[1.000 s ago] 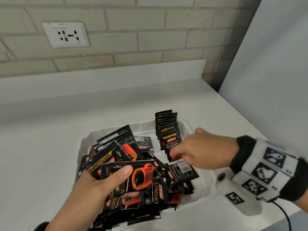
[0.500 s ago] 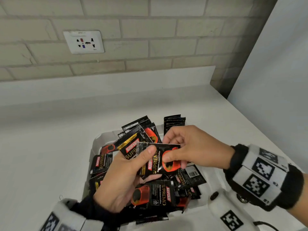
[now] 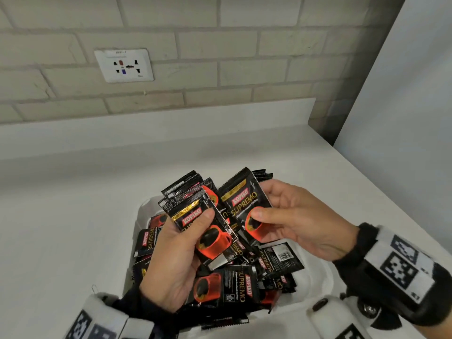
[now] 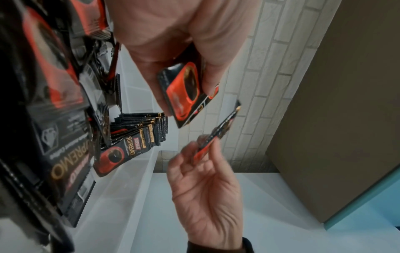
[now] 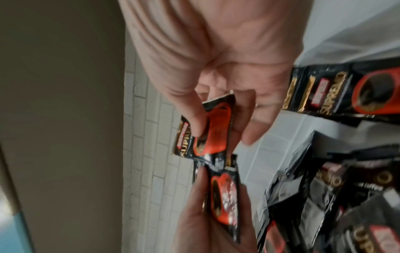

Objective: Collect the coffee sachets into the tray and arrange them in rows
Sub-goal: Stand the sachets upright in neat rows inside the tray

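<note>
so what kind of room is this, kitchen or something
Probably a kitchen or pantry corner, though that is a guess: a white countertop runs along a painted brick wall with a wall socket, and a tray of coffee sachets sits on it.

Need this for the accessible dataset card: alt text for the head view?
Two hands hold black coffee sachets above a white tray heaped with more: the left hand grips a small stack, the right hand pinches a single sachet. The tray sits on a white counter below a brick wall with a socket.

Left hand point(image 3: 176, 253) gripping, right hand point(image 3: 300, 223) pinching (both raised, palms facing)
</note>
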